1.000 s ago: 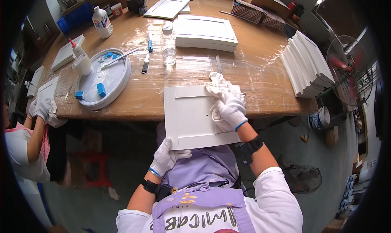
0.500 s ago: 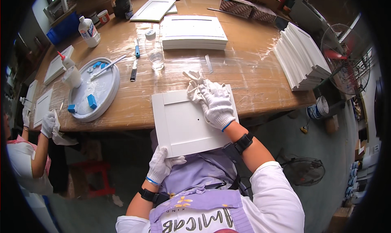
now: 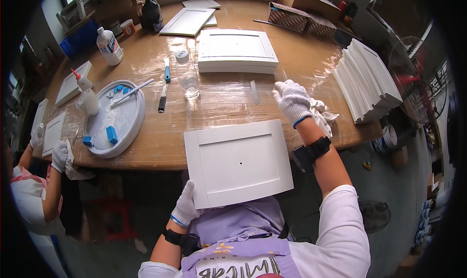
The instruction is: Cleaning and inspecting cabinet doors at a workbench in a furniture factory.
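Note:
My left hand (image 3: 186,205), in a white knit glove, grips the lower left corner of a white framed panel (image 3: 240,162). The panel tilts over my lap against the table's near edge, with a small dark dot in its middle. My gloved right hand (image 3: 293,102) is over the table beyond the panel's upper right corner, its fingers loosely bent and nothing visible in them. Beside its wrist lies a crumpled white cloth (image 3: 323,117). A thin pale strip (image 3: 255,92) rests on the table to the left of those fingers.
Stacked white panels stand at the back (image 3: 238,54) and right (image 3: 367,81). Left of centre are a clear bottle (image 3: 188,78), a putty knife (image 3: 163,98), a blue-handled tool (image 3: 167,71) and a round tray (image 3: 132,134) with blue blocks. A co-worker's gloved hand (image 3: 59,156) is at far left.
My right hand has left the panel and moved right, and the cloth now lies on the table by its wrist. My left hand keeps its hold on the panel.

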### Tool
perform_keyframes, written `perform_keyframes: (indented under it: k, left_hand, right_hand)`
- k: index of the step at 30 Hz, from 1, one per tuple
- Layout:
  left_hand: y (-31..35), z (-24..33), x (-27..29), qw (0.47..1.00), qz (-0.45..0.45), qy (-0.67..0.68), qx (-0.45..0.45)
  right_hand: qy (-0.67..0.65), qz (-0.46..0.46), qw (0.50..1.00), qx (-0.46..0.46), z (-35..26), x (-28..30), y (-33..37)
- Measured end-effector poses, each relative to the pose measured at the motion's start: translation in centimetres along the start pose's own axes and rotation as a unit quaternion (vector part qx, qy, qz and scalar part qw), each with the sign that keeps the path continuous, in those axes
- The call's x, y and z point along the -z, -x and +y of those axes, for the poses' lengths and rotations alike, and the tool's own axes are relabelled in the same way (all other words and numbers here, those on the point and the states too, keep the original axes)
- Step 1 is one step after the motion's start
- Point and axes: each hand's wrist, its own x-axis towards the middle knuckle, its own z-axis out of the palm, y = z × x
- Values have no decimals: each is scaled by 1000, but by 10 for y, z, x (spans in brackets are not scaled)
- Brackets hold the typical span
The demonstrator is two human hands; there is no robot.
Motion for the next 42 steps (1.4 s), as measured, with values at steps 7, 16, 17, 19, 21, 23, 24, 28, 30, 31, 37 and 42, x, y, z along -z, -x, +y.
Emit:
perform_keyframes:
  k: [7,16,17,19,21,23,24,28,30,31,37,42]
  left_hand:
    - [0,-38,25,975,162,-116,-96]
    - [11,-37,18,985,136,-64,-83]
    - [9,-38,18,986,122,-68,-86]
    - [9,-39,20,987,115,-66,-95]
    - [10,-39,14,974,155,-104,-129]
    - [12,-35,3,975,155,-103,-121]
    - [11,-32,0,975,154,-109,-114]
    - [7,-35,3,973,145,-128,-127]
    - [7,-38,6,967,155,-156,-132]
    - [9,-38,8,967,153,-155,-132]
    - [10,-33,1,967,155,-159,-126]
    - [7,-33,-3,969,148,-152,-130]
  right_hand:
    - [-5,-138,980,-142,-43,-79,-68]
    - [-17,-117,972,-203,-44,-91,-89]
    - [13,-74,985,-153,-26,-96,-82]
    - [-34,-28,994,-95,-15,-87,-55]
    - [-147,15,988,-52,-29,-61,-15]
    - [-224,41,973,-31,-40,-46,36]
    - [-243,71,967,5,-43,-47,57]
    - [-190,99,976,44,-50,-50,85]
    - [-122,75,989,33,-54,-55,88]
    - [-102,57,993,4,-60,-58,89]
    - [-90,95,990,59,-68,-62,97]
    - [-82,121,987,62,-68,-63,100]
